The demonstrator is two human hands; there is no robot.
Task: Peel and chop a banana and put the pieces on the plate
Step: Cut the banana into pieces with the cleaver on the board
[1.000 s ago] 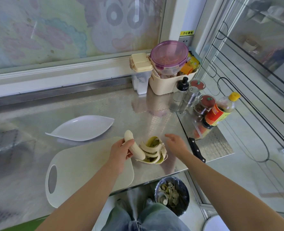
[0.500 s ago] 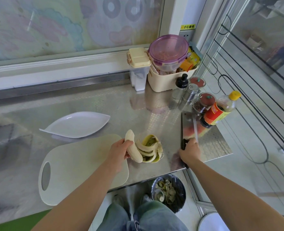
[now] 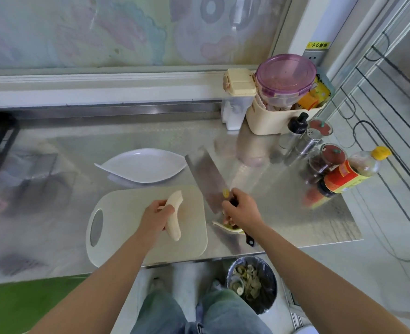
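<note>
Yellowish peel (image 3: 221, 226) mostly beneath right hand (image 3: 242, 210)

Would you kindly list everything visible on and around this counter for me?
counter: one, steel, foreground
cutting board: one, white, near edge
banana: one, pale, on cutting board
plate: one, white, behind board
cleaver: one, steel, by board's right edge
banana peel: one, yellow, right of board
basket: one, cream, back right
container: one, purple-lidded, atop basket
box: one, cream-lidded, left of basket
bottle: one, black-capped, before basket
shaker: one, steel, beside bottle
jars: two, red-lidded, right side
sauce bottle: one, yellow-capped, right edge
bin: one, dark, floor below counter
left hand: one, grips banana
right hand: one, grips cleaver
</note>
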